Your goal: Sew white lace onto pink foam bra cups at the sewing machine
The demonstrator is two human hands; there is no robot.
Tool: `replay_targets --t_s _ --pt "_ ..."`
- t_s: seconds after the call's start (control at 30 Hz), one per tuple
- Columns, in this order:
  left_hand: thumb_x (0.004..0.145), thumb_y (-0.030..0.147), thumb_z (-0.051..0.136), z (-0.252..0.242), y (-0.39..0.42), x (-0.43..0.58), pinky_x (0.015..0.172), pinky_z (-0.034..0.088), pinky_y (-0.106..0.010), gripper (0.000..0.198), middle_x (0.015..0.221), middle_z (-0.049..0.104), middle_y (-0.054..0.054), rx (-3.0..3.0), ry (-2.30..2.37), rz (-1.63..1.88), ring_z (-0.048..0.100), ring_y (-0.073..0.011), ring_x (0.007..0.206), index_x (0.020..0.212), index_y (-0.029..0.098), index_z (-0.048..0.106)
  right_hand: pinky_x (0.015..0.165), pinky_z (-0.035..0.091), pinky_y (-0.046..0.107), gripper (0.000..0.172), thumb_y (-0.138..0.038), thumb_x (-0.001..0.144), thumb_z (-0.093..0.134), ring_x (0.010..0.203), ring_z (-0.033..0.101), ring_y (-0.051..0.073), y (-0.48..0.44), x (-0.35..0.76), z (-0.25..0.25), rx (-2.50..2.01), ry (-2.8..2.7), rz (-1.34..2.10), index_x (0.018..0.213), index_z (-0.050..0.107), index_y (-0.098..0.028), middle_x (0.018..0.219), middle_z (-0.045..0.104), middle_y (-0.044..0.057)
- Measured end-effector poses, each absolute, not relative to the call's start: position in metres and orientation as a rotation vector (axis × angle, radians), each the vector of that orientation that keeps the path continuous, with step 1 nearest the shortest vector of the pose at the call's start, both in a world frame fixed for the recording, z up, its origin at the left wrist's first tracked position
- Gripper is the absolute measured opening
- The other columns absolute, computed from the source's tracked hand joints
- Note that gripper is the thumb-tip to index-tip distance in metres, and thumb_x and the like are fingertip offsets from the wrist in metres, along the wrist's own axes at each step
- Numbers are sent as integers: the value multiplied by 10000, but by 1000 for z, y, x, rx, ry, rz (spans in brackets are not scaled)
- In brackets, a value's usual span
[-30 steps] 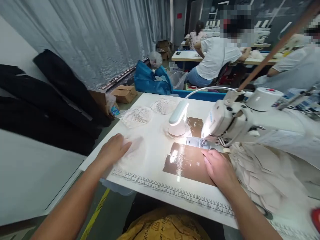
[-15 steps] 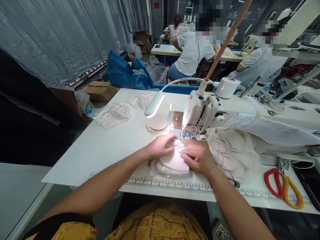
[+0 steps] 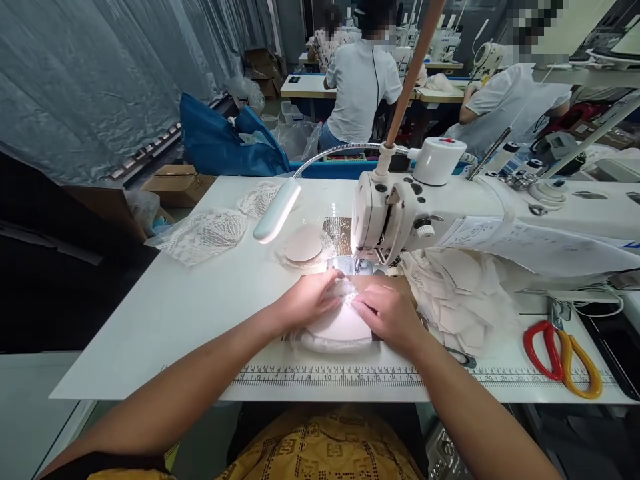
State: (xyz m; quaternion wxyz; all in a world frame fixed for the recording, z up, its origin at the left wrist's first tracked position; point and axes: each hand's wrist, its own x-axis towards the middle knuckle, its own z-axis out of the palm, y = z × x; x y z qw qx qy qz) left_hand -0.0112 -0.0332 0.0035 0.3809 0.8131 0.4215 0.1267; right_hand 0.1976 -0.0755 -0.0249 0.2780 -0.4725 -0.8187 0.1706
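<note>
Under the lamp, a piece of white lace (image 3: 344, 288) lies over a smooth, pale, rounded cup-shaped pad (image 3: 340, 327), just in front of the sewing machine's (image 3: 357, 263) presser foot. My left hand (image 3: 311, 300) grips the lace at its left edge, thumb and fingers closed near the foot. From the right, my right hand (image 3: 389, 312) pinches the same lace between thumb and forefinger. My fingers cover part of the lace edge.
Another pale pad on lace (image 3: 303, 244) and lace pieces (image 3: 207, 233) lie to the left. Right of the needle is a pile of pale cut pieces (image 3: 457, 293). Red-and-yellow-handled scissors (image 3: 563, 357) rest at the right, and a printed ruler (image 3: 330, 377) runs along the front edge. Co-workers sit beyond.
The camera view has shifted, so the table scene appears further left. Both hands stay on the lace before the presser foot, with the right fingers slightly higher on it.
</note>
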Motion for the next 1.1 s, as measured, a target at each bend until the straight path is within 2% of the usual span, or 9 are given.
replay_targets --t_s 0.13,0.27,0.47,0.6,0.73,0.83,0.93,1.0,1.1 --pt "866 348 587 32 -51 -22 842 509 -312 419 1235 579 -56 1810 818 122 586 -223 1084 1265 254 500 531 288 248 384 -302 917 462 539 382 104 -75 199 -23 -1237 -1947 551 557 521 -184 534 424 -28" --pt "863 316 566 30 -44 -12 780 509 -317 380 1112 635 -66 1999 949 121 621 -224 967 1231 224 536 527 292 246 399 -314 928 452 528 356 105 -74 202 -22 -1231 -1842 538 550 492 -190 516 369 -40" --pt "830 189 547 -6 -13 5 692 511 -280 231 925 678 -48 2356 1138 270 637 -193 818 1058 175 586 608 337 258 164 -269 876 547 691 508 145 -74 198 -26 -1318 -2208 474 801 676 -201 706 576 9" --pt "884 150 431 5 -16 3 684 495 -312 204 891 646 -80 2494 1306 381 609 -206 801 1021 146 582 634 343 267 180 -227 889 519 716 530 149 -74 195 -30 -1402 -2297 364 805 676 -200 739 603 15" --pt "944 200 405 11 -36 9 694 516 -320 222 863 646 -83 2727 1043 283 609 -200 793 967 135 616 624 349 281 201 -254 899 518 720 532 165 -73 195 -32 -1431 -2330 300 769 655 -187 748 609 34" --pt "962 214 404 -1 -41 14 802 538 -371 250 973 665 -133 2812 927 278 619 -237 933 957 107 630 649 372 290 188 -227 899 507 742 543 176 -72 196 -33 -1507 -2307 236 812 669 -188 765 620 40" --pt "961 236 421 -14 -36 12 916 519 -421 269 1158 629 -179 2848 906 345 576 -281 1106 1058 74 612 692 402 301 198 -239 894 525 808 564 196 -71 195 -33 -1577 -2299 202 1023 669 -194 875 648 56" --pt "957 243 426 -17 -30 9 956 507 -427 282 1197 618 -175 2835 887 363 567 -282 1140 1107 74 595 704 413 313 262 -253 902 516 828 570 208 -70 193 -33 -1608 -2321 174 1124 639 -187 918 652 69" --pt "938 266 456 -17 -23 5 990 491 -439 327 1234 604 -176 2810 873 365 549 -286 1181 1187 83 563 702 414 322 278 -260 913 496 830 573 215 -68 191 -33 -1646 -2342 147 1147 623 -178 930 651 78"
